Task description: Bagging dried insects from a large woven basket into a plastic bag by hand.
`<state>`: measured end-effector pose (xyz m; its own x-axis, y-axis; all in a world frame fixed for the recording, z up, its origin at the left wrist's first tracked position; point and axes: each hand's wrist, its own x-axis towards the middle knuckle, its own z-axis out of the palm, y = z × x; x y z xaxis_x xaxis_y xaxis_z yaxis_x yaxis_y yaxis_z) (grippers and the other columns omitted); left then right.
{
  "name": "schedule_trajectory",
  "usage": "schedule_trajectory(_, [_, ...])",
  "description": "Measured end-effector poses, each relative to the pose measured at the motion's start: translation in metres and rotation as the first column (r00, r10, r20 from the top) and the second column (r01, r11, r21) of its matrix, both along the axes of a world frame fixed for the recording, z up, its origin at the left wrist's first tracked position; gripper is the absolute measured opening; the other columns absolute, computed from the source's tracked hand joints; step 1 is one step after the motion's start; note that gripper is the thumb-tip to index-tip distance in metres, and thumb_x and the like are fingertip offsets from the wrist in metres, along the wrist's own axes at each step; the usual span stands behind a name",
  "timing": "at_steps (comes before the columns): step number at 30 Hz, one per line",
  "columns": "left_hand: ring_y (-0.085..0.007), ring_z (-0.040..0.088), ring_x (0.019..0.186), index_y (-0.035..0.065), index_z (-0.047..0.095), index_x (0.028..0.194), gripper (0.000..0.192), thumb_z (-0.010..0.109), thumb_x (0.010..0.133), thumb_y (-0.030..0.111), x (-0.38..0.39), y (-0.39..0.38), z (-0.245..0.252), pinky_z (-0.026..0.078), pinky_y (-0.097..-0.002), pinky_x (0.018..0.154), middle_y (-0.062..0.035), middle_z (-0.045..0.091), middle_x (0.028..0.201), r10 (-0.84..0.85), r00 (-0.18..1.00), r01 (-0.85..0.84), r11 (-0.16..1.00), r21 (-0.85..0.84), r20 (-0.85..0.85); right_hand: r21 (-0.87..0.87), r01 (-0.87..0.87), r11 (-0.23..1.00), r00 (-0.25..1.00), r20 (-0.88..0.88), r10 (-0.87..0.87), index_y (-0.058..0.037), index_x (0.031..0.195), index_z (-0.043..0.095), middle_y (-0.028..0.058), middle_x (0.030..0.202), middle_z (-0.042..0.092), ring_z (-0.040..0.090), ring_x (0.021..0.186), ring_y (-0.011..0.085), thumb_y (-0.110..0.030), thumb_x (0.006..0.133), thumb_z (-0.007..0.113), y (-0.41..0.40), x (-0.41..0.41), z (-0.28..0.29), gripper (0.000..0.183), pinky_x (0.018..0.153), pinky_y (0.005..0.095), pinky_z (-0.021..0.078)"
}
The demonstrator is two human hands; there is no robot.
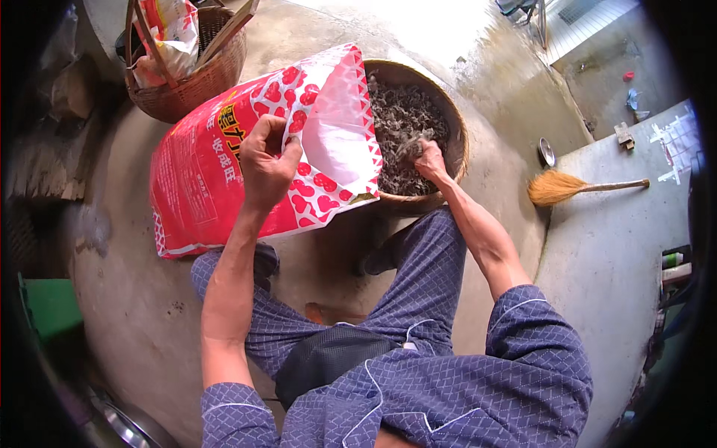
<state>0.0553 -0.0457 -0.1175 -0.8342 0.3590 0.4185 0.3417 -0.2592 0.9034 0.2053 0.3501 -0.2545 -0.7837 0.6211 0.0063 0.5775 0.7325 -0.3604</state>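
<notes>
A red and white woven plastic sack point(218, 173) printed with writing and red shapes leans on its side, its mouth spread towards the right. My left hand point(269, 159) pinches the near edge of that mouth between thumb and fingers. Beside the mouth stands a round woven basket point(464, 137) filled with dark, shrivelled, dried plant matter point(403, 112). My right hand point(430, 159) is in the basket, its fingers closed on a greyish clump point(414, 147) of the same stuff. The white inside of the sack shows, but its bottom is hidden.
At the upper left, a handled wicker basket point(151, 103) holds a plastic bag point(173, 39) and a wooden board point(229, 31). On the right lie a straw hand broom point(557, 187) and a small metal bowl point(546, 152). A green object point(53, 305) stands at the left edge.
</notes>
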Motion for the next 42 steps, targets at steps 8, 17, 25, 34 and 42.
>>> schedule_trajectory(8, [-0.0013, 0.053, 0.066, 0.0015, 0.060, 0.091, 0.007, 0.064, 0.089, -0.003, -0.002, 0.002, 0.000, 0.043, -0.0213, 0.060, 0.0038, 0.060, 0.074, 0.028, 0.998, -0.029, 0.999, -0.018, -0.050, 0.085, 0.009, 0.996, 0.954, -0.298, 0.017, -0.0077, 0.124, 0.067, 0.0223, 0.108, 0.062, 0.063, 0.109, 0.0414, 0.002, 0.075, 0.058, 0.015, 0.019, 0.001, 0.050, 0.093, 0.0456, 0.0514])
schedule_trajectory(17, [-0.0005, 0.051, 0.067, 0.0035, 0.061, 0.092, 0.008, 0.064, 0.089, -0.003, 0.002, -0.012, 0.004, 0.041, -0.0205, 0.060, 0.0064, 0.058, 0.076, 0.024, 0.998, -0.028, 0.997, -0.068, -0.054, -0.496, -0.038, 0.868, 0.535, -0.743, -0.401, -0.0027, 0.130, 0.066, 0.0031, 0.112, 0.074, 0.067, 0.097, 0.0141, -0.002, 0.092, 0.073, -0.067, -0.026, 0.073, 0.039, 0.087, 0.0300, 0.0520])
schedule_trajectory(25, [-0.0017, 0.056, 0.070, 0.0024, 0.061, 0.094, 0.010, 0.066, 0.089, -0.003, 0.001, -0.007, -0.005, 0.045, -0.0209, 0.063, 0.0032, 0.062, 0.078, -0.002, 1.000, 0.002, 0.998, -0.061, -0.001, -0.659, -0.570, 0.491, 0.805, -0.567, 0.174, -0.0069, 0.134, 0.063, 0.0086, 0.130, 0.067, 0.070, 0.101, 0.0158, -0.001, 0.091, 0.074, -0.200, -0.081, 0.109, 0.044, 0.081, 0.0278, 0.0582])
schedule_trajectory(34, [-0.0019, 0.057, 0.070, 0.0030, 0.063, 0.093, 0.009, 0.067, 0.089, -0.003, 0.003, -0.017, 0.002, 0.046, -0.0213, 0.063, 0.0041, 0.062, 0.078, 0.075, 0.994, -0.082, 0.993, -0.080, -0.085, -0.315, -0.289, 0.904, 0.847, -0.525, 0.088, 0.0014, 0.125, 0.068, 0.0072, 0.096, 0.076, 0.069, 0.087, 0.0122, -0.019, 0.098, 0.067, -0.052, -0.076, 0.029, 0.034, 0.077, 0.0266, 0.0544])
schedule_trajectory(42, [-0.0032, 0.061, 0.072, 0.0019, 0.062, 0.093, 0.010, 0.068, 0.087, -0.003, 0.003, -0.007, 0.003, 0.048, -0.0220, 0.064, 0.0011, 0.065, 0.078, 0.074, 0.997, -0.076, 0.996, -0.055, -0.039, -0.206, -0.018, 0.978, 0.987, 0.152, 0.050, -0.0229, 0.161, 0.029, 0.0341, 0.159, 0.027, 0.036, 0.142, 0.0538, -0.065, 0.072, 0.083, -0.007, -0.051, -0.066, 0.113, 0.116, 0.0570, 0.0379])
